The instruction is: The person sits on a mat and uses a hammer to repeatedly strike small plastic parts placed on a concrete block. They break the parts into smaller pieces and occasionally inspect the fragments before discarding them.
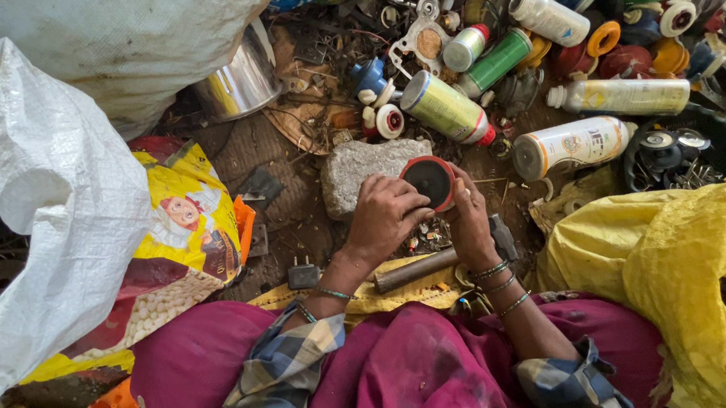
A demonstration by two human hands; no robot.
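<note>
Hands (386, 215) (471, 220) gripping red cap (429, 180), stone block (369, 170) behind, spray cans (447, 107) beyond

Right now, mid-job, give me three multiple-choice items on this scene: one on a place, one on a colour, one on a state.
1. Where is the grey stone block?
A. Just beyond the hands
B. Inside the yellow sack
C. On the lap

2. What colour is the rim of the round cap?
A. Blue
B. Red
C. White

3. How is the cap held?
A. Lying untouched
B. Left hand alone
C. Between both hands

Answers:
1 A, the block lies on the ground just above the left hand.
2 B, a red rim rings its dark centre.
3 C, the left hand and right hand both grip it.
</note>
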